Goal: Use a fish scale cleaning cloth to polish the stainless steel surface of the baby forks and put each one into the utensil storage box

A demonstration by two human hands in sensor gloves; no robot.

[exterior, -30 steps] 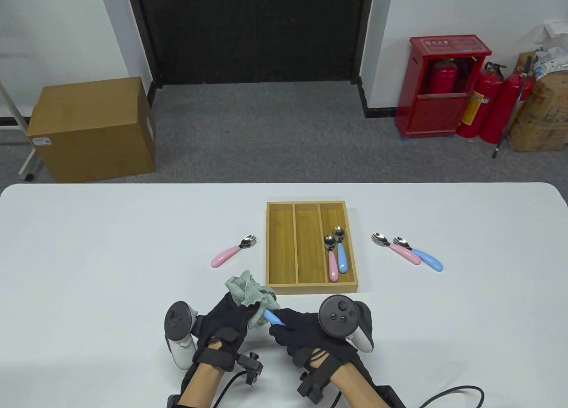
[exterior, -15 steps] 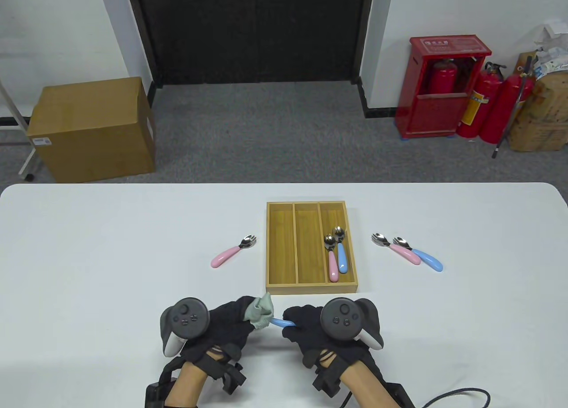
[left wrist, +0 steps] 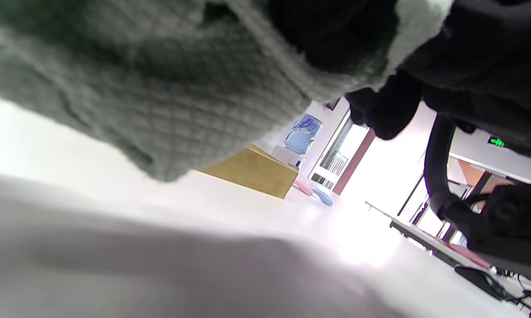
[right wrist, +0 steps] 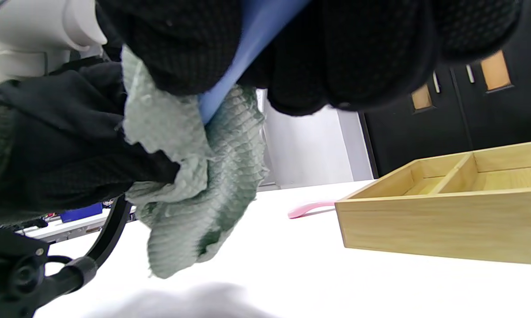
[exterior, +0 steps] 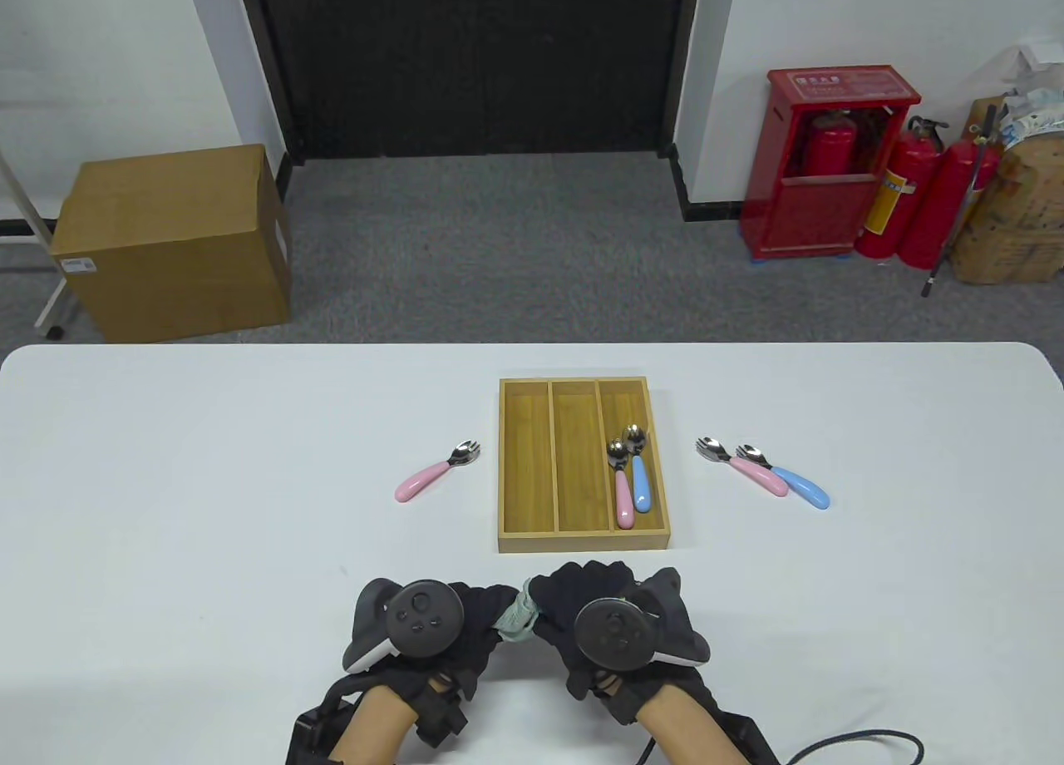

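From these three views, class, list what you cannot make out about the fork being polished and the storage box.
- Fork head: wrapped in the cleaning cloth; only the blue handle shows, right wrist view.
- Table view: left hand and right hand hide the fork entirely.
- Storage box: cut off by the right edge, right wrist view.
- Left wrist view: cloth blocks most; box contents hidden.

An office-like workroom: fire extinguishers (exterior: 906,208), cardboard box (exterior: 174,241), grey carpet (exterior: 515,249).

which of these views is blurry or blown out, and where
Table view: sharp and evenly lit. Left wrist view: cleaning cloth close and soft, table a blur, bright glare behind the storage box. Right wrist view: mostly sharp, blue fork handle slightly smeared.
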